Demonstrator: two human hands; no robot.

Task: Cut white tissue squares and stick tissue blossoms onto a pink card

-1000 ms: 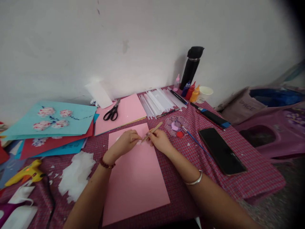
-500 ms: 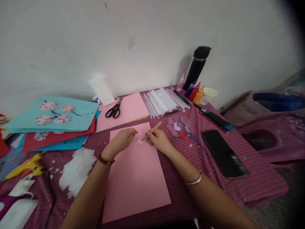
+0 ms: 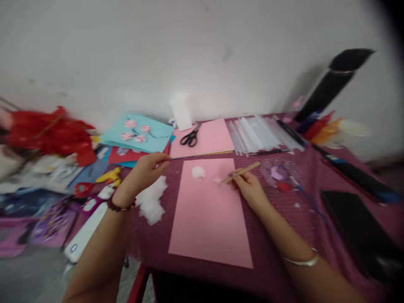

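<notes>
A sheet of pink paper [image 3: 211, 223] lies in front of me, with a white cotton tuft [image 3: 198, 172] on its upper left and a smaller white patch [image 3: 217, 179] to the right of it. My right hand [image 3: 251, 189] pinches a wooden craft stick [image 3: 249, 168], its lower end at the small patch. Above the table, left of the paper, my left hand [image 3: 147, 170] is raised with its fingers stretched out and nothing visible in them. Below it sits a heap of cotton wool [image 3: 153, 202], partly behind my left arm.
Black scissors [image 3: 189, 138] rest on more pink paper at the back. Right of these lie glue sticks [image 3: 257, 134], a paint palette [image 3: 277, 171] and a phone [image 3: 356, 231]. At left are flower-decorated cards [image 3: 126, 136] and a yellow glue gun [image 3: 109, 176]. A black bottle [image 3: 331, 84] stands back right.
The view has swung to the left. My left hand has moved away from the paper, uncovering the cotton tuft. The craft stick stays in my right hand at the small white patch.
</notes>
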